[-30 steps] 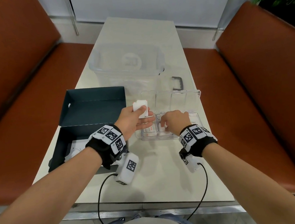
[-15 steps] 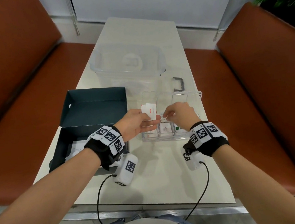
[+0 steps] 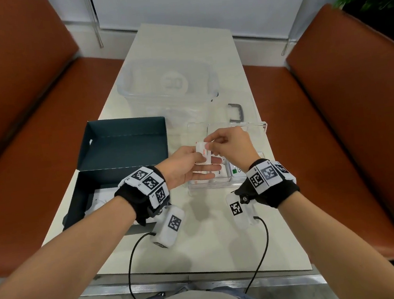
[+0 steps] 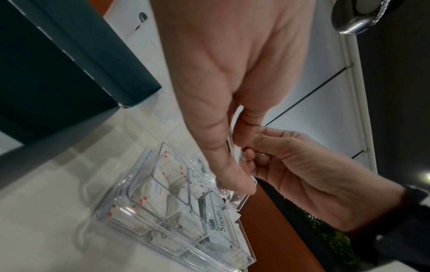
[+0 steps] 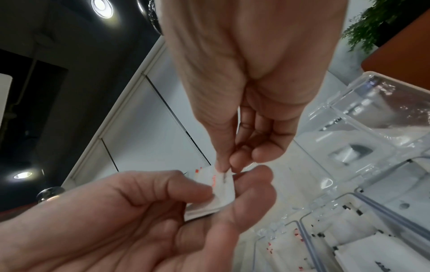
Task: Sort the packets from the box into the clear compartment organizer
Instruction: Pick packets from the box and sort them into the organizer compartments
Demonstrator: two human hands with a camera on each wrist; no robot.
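Left hand [image 3: 183, 167]: raised above the organizer's left side, palm up, fingers curled under a small stack of white packets [image 3: 203, 154] with red print, thumb on top. Gripping the stack.

Right hand [image 3: 231, 145]: above the organizer's middle, thumb and forefinger pinching the upper edge of the top packet [image 5: 222, 181] in that stack; remaining fingers loosely bent.

Clear organizer [image 3: 259, 127]: on the desk [image 3: 201, 242], towards its right edge, directly below both hands. Several compartments divided by clear walls. Left compartments hold white packets with red marks; a compartment further right holds packets with black and green print, one lettered "Stevia" [image 4: 220, 220].

Dark box [image 3: 123, 155]: open, at the desk's left edge, lid folded back and standing up. White contents [image 3: 97, 200] lie in its base; kind cannot be told.

Large clear tub [image 3: 166, 86]: behind the organizer, towards the desk's far end.

Grey handle [image 3: 236, 113]: on the desk, just behind the organizer.

Brown benches [image 3: 334, 114]: along both long sides of the desk.
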